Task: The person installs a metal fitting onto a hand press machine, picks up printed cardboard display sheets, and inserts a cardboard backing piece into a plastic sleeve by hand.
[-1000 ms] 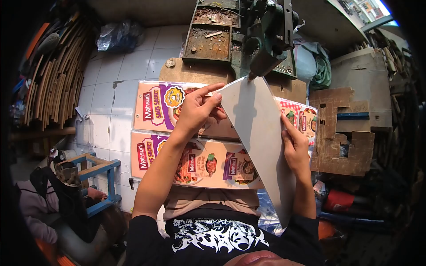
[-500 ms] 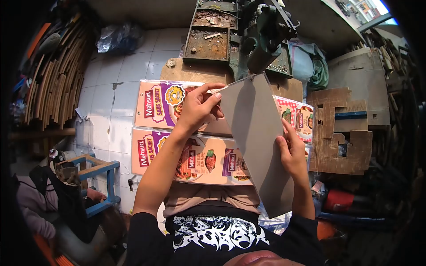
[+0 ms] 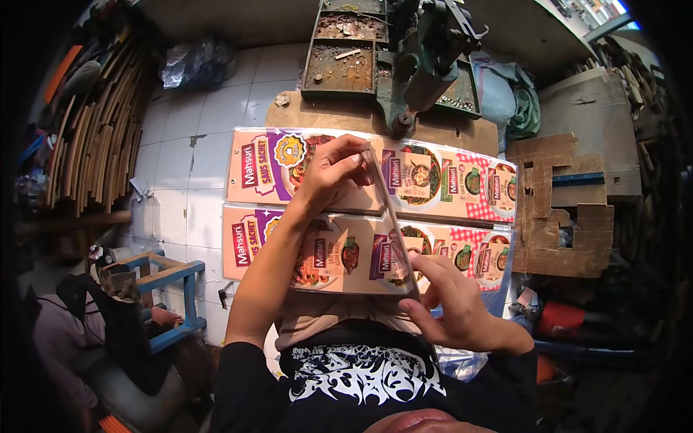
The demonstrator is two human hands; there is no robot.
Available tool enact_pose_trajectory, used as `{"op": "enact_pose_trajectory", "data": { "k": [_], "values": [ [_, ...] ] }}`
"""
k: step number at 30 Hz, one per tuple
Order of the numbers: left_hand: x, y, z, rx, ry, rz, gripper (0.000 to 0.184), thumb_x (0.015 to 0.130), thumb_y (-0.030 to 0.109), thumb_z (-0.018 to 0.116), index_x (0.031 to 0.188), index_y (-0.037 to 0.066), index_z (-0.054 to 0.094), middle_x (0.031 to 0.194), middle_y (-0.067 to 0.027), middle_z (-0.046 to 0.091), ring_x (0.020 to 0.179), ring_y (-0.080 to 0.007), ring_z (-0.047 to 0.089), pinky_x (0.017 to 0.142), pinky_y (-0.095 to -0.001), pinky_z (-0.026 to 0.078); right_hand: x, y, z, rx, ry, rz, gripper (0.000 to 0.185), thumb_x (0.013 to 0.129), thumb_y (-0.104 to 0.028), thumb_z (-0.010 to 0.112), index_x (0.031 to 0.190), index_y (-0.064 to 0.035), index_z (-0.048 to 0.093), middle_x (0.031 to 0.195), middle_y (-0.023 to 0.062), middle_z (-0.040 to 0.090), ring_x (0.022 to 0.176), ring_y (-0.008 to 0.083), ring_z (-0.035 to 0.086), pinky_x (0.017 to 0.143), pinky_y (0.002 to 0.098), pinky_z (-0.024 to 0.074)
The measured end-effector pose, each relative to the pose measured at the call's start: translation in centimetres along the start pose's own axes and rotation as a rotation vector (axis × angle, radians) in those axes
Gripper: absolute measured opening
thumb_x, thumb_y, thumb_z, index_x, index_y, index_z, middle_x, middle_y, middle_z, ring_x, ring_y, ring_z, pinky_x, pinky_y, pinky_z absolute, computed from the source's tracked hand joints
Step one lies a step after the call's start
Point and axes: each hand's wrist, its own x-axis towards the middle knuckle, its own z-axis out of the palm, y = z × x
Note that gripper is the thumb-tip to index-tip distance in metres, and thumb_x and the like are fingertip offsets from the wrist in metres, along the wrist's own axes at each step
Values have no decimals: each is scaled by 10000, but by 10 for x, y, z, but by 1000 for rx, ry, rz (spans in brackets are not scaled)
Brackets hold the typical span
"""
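A long thin display board (image 3: 390, 224) is in both hands, turned almost edge-on to me, so its faces hardly show. Near its far end, my left hand (image 3: 336, 173) is closed, pinching the board between thumb and fingers. Lower down, my right hand (image 3: 455, 299) curls its thumb and fingers at the board's right side. Beneath lie two rows of printed Mahsuri sauce boards, an upper one (image 3: 426, 173) and a lower one (image 3: 462, 249), both glossy. Just beyond the board's far end stands the green metal press (image 3: 426, 83).
Parts trays (image 3: 339, 68) with small metal pieces flank the press. Cut brown cardboard (image 3: 534, 216) lies at the right. Stacked strips (image 3: 94, 137) lean at the far left. Another person's hand (image 3: 166, 317) is near a blue-framed stool (image 3: 189, 296) at lower left.
The board has turned from showing its broad grey back to nearly edge-on, away from the press. My right hand has moved down and left with it; the left still pinches the far end.
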Motion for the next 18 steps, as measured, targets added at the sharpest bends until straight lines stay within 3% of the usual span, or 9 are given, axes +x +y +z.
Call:
{"op": "enact_pose_trajectory", "data": {
  "k": [2, 5, 7, 9, 18],
  "values": [
    [1, -2, 0, -34, -47, 114, 236, 895, 159, 573, 1056, -10, 602, 960, -104, 680, 886, -136, 637, 763, -261, 517, 4, -6, 18, -86, 1, -94, 614, 811, -154, 759, 1326, 41, 490, 1153, 178, 576, 748, 260, 672, 500, 326, 531],
    [3, -14, -10, -8, -79, 96, 214, 893, 166, 576, 1026, 1, 604, 964, -104, 682, 895, -137, 634, 791, -259, 511, 11, -10, 40, -129, 49, -167, 676, 762, -107, 761, 1358, 39, 478, 1130, 156, 567, 774, 246, 655, 526, 322, 534],
    [1, -10, -9, -131, -59, 23, 192, 895, 187, 603, 989, 20, 600, 960, -99, 682, 874, -120, 631, 776, -247, 516, 15, -12, 48, -121, 59, -181, 684, 757, -95, 757, 1367, 37, 477, 1128, 155, 564, 771, 243, 654, 529, 322, 535],
    [1, -11, -10, -79, -82, 54, 258, 947, 238, 623, 1000, -9, 573, 984, -148, 675, 824, -170, 668, 724, -264, 559, 16, -12, 52, -116, 72, -189, 693, 752, -84, 754, 1375, 35, 476, 1126, 155, 561, 767, 239, 653, 532, 321, 537],
    [0, -11, -8, -119, -101, 89, 262, 921, 241, 608, 1025, 2, 581, 991, -126, 670, 877, -158, 647, 781, -272, 531, 16, -12, 46, -64, 100, -139, 689, 720, -59, 748, 1363, 10, 510, 1116, 164, 558, 778, 266, 667, 567, 342, 556]
  ]
}}
